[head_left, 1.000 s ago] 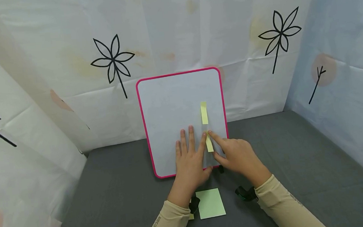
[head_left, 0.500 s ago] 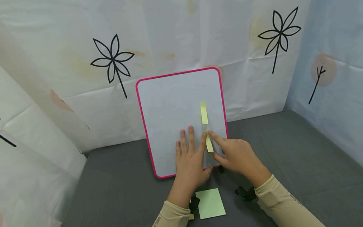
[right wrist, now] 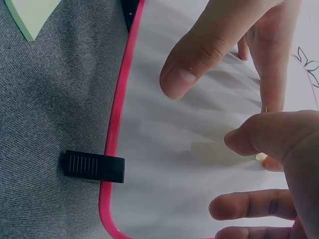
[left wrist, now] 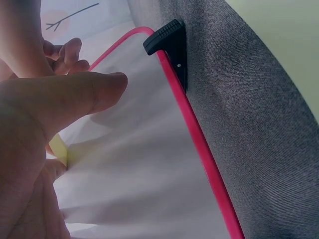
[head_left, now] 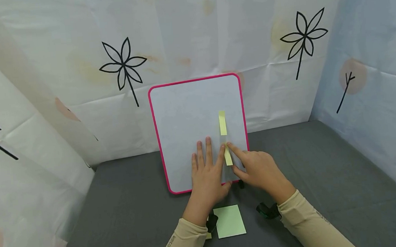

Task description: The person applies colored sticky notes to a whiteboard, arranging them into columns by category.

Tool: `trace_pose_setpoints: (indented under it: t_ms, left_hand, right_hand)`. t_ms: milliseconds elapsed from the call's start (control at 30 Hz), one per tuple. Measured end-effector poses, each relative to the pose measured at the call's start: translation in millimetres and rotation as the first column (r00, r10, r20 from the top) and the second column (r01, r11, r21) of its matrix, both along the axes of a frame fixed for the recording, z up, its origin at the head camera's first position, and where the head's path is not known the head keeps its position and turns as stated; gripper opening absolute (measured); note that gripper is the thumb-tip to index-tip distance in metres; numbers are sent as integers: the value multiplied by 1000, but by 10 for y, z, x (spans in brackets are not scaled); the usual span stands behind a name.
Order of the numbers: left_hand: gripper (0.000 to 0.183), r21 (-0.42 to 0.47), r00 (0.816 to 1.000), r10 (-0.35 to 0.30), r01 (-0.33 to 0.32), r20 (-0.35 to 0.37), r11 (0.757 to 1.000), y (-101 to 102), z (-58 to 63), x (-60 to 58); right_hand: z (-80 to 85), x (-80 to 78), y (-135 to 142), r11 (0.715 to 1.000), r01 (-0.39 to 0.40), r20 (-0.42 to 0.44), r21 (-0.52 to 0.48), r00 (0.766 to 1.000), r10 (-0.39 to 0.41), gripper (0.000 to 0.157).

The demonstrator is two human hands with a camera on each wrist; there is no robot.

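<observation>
A whiteboard (head_left: 183,113) with a pink rim leans toward the back curtain. One yellow sticky-note strip (head_left: 222,123) runs vertically on its right half, with a second strip (head_left: 228,159) just below, slightly slanted. My left hand (head_left: 206,179) lies on the lower board with fingers spread and straight, its index fingertip at the lower strip's upper end. From the right, my right hand (head_left: 260,169) touches that same end with an extended index finger; its thumb is beside the strip's bottom end. In the left wrist view, part of the yellow strip (left wrist: 59,148) shows behind the left thumb.
A pale green sticky-note pad (head_left: 230,222) lies on the grey cloth between the forearms. Beside it, a yellow piece (head_left: 208,236) is mostly hidden by the left wrist. Black clips (right wrist: 94,166) grip the board's lower edge. A patterned curtain (head_left: 183,30) surrounds the table.
</observation>
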State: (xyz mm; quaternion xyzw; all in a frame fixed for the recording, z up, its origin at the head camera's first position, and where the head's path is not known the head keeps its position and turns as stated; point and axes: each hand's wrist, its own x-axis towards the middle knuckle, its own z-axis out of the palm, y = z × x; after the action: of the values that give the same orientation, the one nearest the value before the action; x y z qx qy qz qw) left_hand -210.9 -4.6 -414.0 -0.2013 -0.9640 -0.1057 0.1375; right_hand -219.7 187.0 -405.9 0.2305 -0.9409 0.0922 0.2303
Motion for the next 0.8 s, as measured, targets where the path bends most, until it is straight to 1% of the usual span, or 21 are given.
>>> trace_pose_setpoints:
  t_ms: [167,333,467,567,633,733,800]
  left_hand:
    - [116,-1,1000,-1,1,-8,1000,3,14,13]
    - [110,-5,1000,-7,7,7,1000,-13,92,44]
    - [97,-2,999,-21,21,42,1000,-41,203,65]
    - [88,21,998,-34,33,56,999,-72,288,78]
    - [84,44,997,-39,36,63,998,-90,342,87]
    - [78,74,997,-45,40,62,996,-114,397,98]
    - [75,89,996,-55,49,65,995,-129,423,112]
  right_hand:
    - [2,0,7,1000,1,-2,2,1000,-1,67]
    - [15,-1,13,1000,-3,-22,10,1000,4,61]
    - [34,3,22,1000,-26,-85,4,996,26,43]
    - [66,24,31,998,-57,-105,-24,993,54,28]
    - [96,44,38,995,-84,-80,-49,994,80,21]
    - [146,78,48,988,-134,6,-80,991,135,16]
    - [176,101,52,983,-164,71,-87,983,171,15]
